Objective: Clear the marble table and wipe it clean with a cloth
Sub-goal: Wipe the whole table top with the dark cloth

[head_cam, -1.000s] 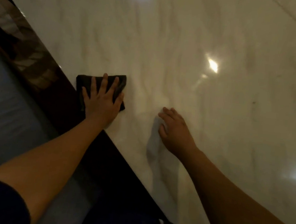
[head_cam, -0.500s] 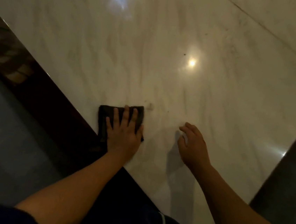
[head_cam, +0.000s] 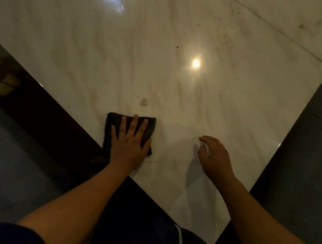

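Note:
A glossy white marble table (head_cam: pixel 184 44) fills most of the head view. A folded black cloth (head_cam: pixel 111 128) lies flat on it close to the near edge. My left hand (head_cam: pixel 129 141) presses down on the cloth with straight, spread fingers. My right hand (head_cam: pixel 215 157) is to the right of it, fingers loosely curled and holding nothing, fingertips at the marble surface. A small pale smudge (head_cam: pixel 144 101) and a few dark specks (head_cam: pixel 177 47) sit on the marble beyond the cloth.
The table's dark wooden edge (head_cam: pixel 43 113) runs diagonally at the left, with grey floor (head_cam: pixel 3 155) beyond it. A seam (head_cam: pixel 275 30) crosses the marble at the far right. Dark floor (head_cam: pixel 313 138) borders the right edge. Ceiling lights reflect on the surface.
My left hand slid the cloth to the right along the near edge. My right hand kept its place beside it. The table's right corner came into view.

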